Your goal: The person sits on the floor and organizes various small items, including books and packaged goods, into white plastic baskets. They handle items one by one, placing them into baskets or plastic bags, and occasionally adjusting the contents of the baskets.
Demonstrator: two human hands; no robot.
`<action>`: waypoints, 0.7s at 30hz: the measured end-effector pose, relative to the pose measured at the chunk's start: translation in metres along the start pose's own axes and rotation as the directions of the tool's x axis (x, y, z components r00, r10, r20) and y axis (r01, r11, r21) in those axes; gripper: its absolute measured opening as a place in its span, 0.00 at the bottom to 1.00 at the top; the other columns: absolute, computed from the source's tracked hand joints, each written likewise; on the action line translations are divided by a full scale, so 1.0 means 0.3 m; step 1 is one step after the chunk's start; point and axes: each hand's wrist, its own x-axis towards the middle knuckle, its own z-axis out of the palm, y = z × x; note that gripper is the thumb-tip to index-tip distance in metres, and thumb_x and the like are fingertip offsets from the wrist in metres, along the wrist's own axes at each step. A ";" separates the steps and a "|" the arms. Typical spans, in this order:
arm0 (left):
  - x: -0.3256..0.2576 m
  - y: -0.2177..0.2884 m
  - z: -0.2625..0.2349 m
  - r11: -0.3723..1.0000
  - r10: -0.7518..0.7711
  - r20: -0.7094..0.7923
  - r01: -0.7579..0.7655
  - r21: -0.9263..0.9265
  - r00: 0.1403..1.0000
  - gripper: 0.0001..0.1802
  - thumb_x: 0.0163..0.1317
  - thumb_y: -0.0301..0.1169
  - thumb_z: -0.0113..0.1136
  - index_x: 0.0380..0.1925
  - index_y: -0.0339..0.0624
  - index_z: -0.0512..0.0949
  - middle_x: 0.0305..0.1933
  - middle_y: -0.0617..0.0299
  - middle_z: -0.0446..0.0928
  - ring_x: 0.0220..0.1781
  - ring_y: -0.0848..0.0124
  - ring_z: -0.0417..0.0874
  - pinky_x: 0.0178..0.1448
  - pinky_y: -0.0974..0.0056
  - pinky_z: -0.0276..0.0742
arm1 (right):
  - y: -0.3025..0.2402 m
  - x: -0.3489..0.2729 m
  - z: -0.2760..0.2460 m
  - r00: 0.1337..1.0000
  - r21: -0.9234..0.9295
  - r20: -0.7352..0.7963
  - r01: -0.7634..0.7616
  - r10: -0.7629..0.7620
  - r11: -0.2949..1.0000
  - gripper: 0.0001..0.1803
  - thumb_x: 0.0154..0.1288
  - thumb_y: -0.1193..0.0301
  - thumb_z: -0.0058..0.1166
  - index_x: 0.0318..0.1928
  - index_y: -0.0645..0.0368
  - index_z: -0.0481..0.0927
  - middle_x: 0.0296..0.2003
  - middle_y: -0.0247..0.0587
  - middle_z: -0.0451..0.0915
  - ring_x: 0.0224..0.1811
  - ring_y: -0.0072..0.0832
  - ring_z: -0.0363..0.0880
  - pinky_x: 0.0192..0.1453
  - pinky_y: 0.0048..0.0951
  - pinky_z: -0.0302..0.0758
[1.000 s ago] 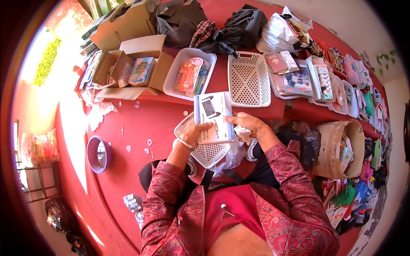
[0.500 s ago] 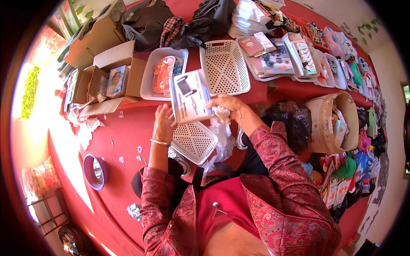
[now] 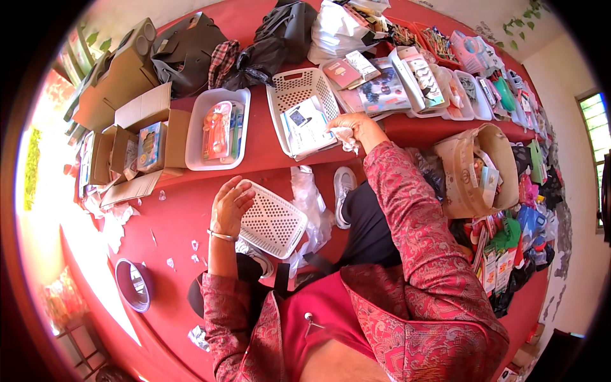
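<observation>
White box, flat and rectangular, is printed on its upper face with a dark-screened device held in a stand, with smaller parts and dark lettering below; a bluish strip is carried along one edge. It is laid inside the larger perforated white basket, in the end nearer the person, and is tilted slightly askew to the basket's walls. At its right edge the right hand is stretched out, palm down, with the fingers drawn together around a crumpled white wad; whether the box is also pinched by the fingertips cannot be told. The left hand is held up with fingers loosely spread, just beside the smaller white basket.

One second ago the box was gripped by both hands above that smaller basket; half a second ago it had been let go by the left and was carried by the right. The larger basket has since been given the box, and the whole view has been shifted, its contents now lying farther left.
</observation>
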 end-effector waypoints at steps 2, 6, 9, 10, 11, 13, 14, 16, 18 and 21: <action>0.002 0.000 -0.008 0.999 0.007 0.015 -0.006 -0.036 1.000 0.19 0.59 0.29 0.50 0.51 0.37 0.66 0.43 0.56 0.75 0.40 0.68 0.78 0.41 0.69 0.76 | 0.019 0.051 0.000 0.995 0.024 -0.047 0.087 -0.086 0.996 0.11 0.42 0.62 0.62 0.23 0.55 0.78 0.16 0.36 0.73 0.15 0.26 0.67 0.17 0.29 0.63; 0.006 0.000 0.013 1.000 -0.012 0.043 0.012 -0.010 0.999 0.19 0.60 0.30 0.48 0.51 0.36 0.66 0.41 0.56 0.75 0.39 0.69 0.78 0.42 0.69 0.75 | 0.073 0.193 -0.074 0.987 0.108 -0.038 0.157 -0.154 0.982 0.09 0.44 0.63 0.61 0.22 0.54 0.79 0.16 0.35 0.73 0.12 0.23 0.65 0.15 0.25 0.61; 0.024 -0.006 -0.006 1.000 -0.015 0.030 0.015 0.002 0.999 0.18 0.60 0.30 0.48 0.50 0.36 0.67 0.41 0.56 0.75 0.39 0.69 0.78 0.43 0.69 0.75 | 0.002 0.198 -0.018 0.994 0.039 -0.044 -0.099 0.101 0.994 0.13 0.41 0.61 0.64 0.19 0.54 0.74 0.13 0.35 0.69 0.09 0.25 0.62 0.11 0.26 0.58; 0.025 -0.011 -0.010 1.000 -0.021 0.028 0.021 0.002 0.999 0.18 0.60 0.30 0.47 0.50 0.37 0.67 0.40 0.56 0.75 0.39 0.69 0.78 0.43 0.69 0.74 | 0.011 0.198 -0.006 0.998 0.061 -0.052 -0.026 0.029 0.998 0.13 0.41 0.61 0.64 0.19 0.54 0.75 0.13 0.35 0.69 0.09 0.25 0.63 0.11 0.26 0.59; 0.027 -0.005 -0.008 0.999 -0.033 0.026 0.033 0.007 0.999 0.18 0.60 0.31 0.47 0.50 0.37 0.67 0.40 0.56 0.76 0.39 0.69 0.78 0.43 0.69 0.74 | 0.027 0.202 -0.008 0.997 0.085 -0.060 0.047 -0.042 0.995 0.13 0.41 0.61 0.64 0.19 0.54 0.75 0.13 0.36 0.69 0.09 0.25 0.63 0.11 0.27 0.59; 0.036 -0.001 -0.007 1.000 -0.020 0.056 0.021 -0.012 0.998 0.18 0.60 0.30 0.47 0.50 0.36 0.67 0.40 0.57 0.76 0.39 0.71 0.78 0.43 0.70 0.74 | 0.020 0.193 -0.004 0.994 0.110 -0.080 0.082 -0.073 0.991 0.14 0.41 0.61 0.64 0.20 0.55 0.75 0.13 0.37 0.70 0.10 0.27 0.65 0.11 0.29 0.62; 0.037 0.004 -0.003 1.000 -0.016 0.052 0.016 -0.011 0.999 0.18 0.60 0.30 0.48 0.50 0.35 0.67 0.40 0.58 0.76 0.38 0.72 0.78 0.42 0.71 0.74 | 0.018 0.219 -0.026 0.999 0.087 -0.042 0.025 -0.021 0.996 0.14 0.42 0.60 0.63 0.20 0.55 0.75 0.14 0.38 0.71 0.10 0.27 0.66 0.11 0.29 0.63; 0.036 0.016 -0.009 1.000 -0.006 0.057 0.006 -0.006 0.998 0.18 0.61 0.30 0.47 0.50 0.34 0.66 0.40 0.58 0.76 0.39 0.72 0.78 0.43 0.70 0.74 | 0.020 0.259 -0.060 0.999 -0.102 -0.031 -0.043 0.040 0.994 0.17 0.40 0.58 0.64 0.23 0.54 0.74 0.14 0.39 0.71 0.10 0.28 0.66 0.13 0.33 0.66; 0.032 0.023 -0.018 1.000 0.013 0.042 -0.013 -0.001 0.999 0.19 0.61 0.30 0.47 0.51 0.34 0.66 0.41 0.57 0.76 0.39 0.71 0.78 0.44 0.70 0.74 | 0.003 0.229 -0.010 0.992 -0.153 -0.088 -0.097 0.085 0.983 0.17 0.41 0.57 0.63 0.24 0.54 0.74 0.14 0.39 0.70 0.11 0.29 0.66 0.14 0.34 0.64; 0.033 0.042 -0.019 1.000 0.024 0.083 -0.022 -0.020 0.996 0.19 0.61 0.29 0.46 0.51 0.34 0.65 0.44 0.55 0.75 0.41 0.69 0.77 0.46 0.67 0.74 | -0.010 0.219 -0.023 0.969 -0.333 -0.151 -0.234 0.193 0.913 0.19 0.44 0.51 0.60 0.29 0.52 0.76 0.21 0.40 0.74 0.17 0.32 0.68 0.22 0.39 0.66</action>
